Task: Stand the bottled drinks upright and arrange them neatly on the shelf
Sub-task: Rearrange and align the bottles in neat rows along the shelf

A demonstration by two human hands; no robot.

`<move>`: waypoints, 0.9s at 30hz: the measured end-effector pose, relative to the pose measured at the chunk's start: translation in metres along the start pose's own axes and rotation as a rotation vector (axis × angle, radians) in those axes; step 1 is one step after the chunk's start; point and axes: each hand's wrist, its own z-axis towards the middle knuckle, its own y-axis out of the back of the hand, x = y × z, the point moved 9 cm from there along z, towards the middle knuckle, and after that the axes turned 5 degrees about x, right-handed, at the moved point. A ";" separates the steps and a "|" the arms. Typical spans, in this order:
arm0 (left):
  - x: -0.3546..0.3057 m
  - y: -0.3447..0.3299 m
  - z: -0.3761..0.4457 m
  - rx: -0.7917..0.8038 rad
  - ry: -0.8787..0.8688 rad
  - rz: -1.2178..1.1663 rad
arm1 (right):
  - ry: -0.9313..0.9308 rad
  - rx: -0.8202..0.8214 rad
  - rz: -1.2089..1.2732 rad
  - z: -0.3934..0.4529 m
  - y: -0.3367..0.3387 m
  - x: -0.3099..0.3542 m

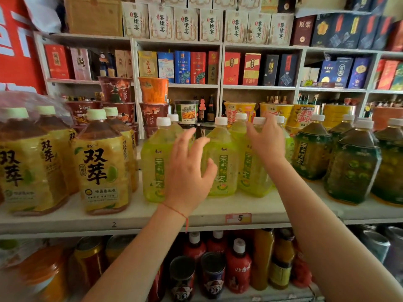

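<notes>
Hands reach forward over the white shelf (218, 211) from below, both forearms bare and angled up toward the row of light green bottles (221, 158). The left hand (188, 171) hovers in front of that row with fingers spread and relaxed, thumb out to the right, gripping nothing; a thin red string circles its wrist. The right hand (267, 140) is raised higher and farther in, its fingers curled over the neck of one green bottle just under the white cap (259, 120); how firmly it holds I cannot tell. All the green bottles stand upright, close together, mid-shelf. Left of them stand yellow-labelled tea bottles (102, 162); to the right, dark green bottles (353, 162). Behind are stacked instant noodle cups (153, 92), and boxed goods fill the far upper shelves. Red bottles (238, 267) sit on the shelf below.
</notes>
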 end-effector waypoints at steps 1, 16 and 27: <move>-0.001 -0.004 0.001 0.043 0.019 -0.031 | 0.003 -0.011 0.026 0.003 0.002 -0.001; -0.006 -0.066 0.021 0.391 0.227 0.002 | 0.080 0.251 0.093 0.007 0.005 0.002; -0.008 -0.065 0.036 0.372 0.387 -0.247 | 0.235 0.550 0.586 -0.028 0.008 0.020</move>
